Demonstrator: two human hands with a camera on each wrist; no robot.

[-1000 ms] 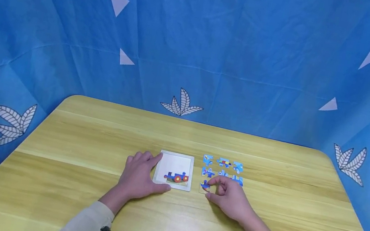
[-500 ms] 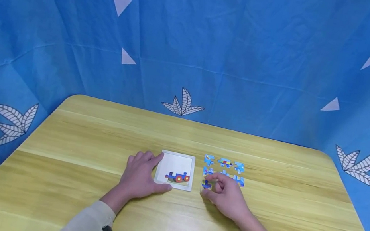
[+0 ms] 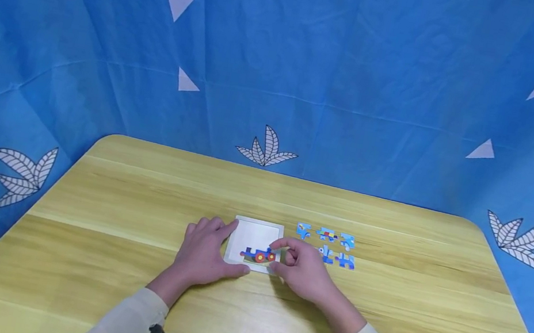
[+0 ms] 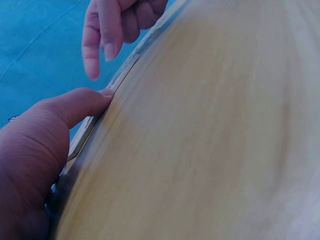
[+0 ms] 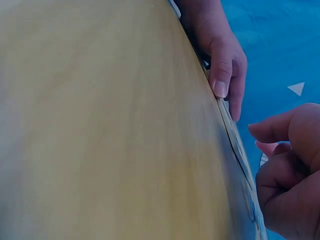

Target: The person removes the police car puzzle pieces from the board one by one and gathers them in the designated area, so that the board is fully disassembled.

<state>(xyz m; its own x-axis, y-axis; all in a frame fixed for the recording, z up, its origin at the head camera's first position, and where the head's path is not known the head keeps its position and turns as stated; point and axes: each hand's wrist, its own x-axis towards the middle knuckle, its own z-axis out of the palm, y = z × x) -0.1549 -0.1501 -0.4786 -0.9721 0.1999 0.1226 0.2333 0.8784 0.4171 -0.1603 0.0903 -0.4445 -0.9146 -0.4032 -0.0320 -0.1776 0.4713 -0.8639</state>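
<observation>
My left hand (image 3: 203, 249) holds a white square puzzle tray (image 3: 234, 263) at its left side. Its index finger lies at the far left corner and its thumb (image 4: 87, 102) is at the near edge. Along the tray's bottom, fitted puzzle pieces (image 3: 259, 257) show part of a blue vehicle with red wheels. Over the tray's right edge, my right hand (image 3: 303, 268) pinches a puzzle piece between thumb and index finger, the piece hidden in these views. In the right wrist view its other fingers (image 5: 280, 180) are curled under.
To the right of the tray lie several loose blue puzzle pieces: one at the left (image 3: 303, 230), others farther right (image 3: 346, 241) and nearer (image 3: 345, 261). My right hand covers part of this group. The wooden table (image 3: 136, 198) ends at a blue patterned cloth (image 3: 363, 88) behind.
My right hand has moved left from the nearest loose puzzle piece to the tray's right edge, thumb and index finger still pinched. My left hand stays on the tray.
</observation>
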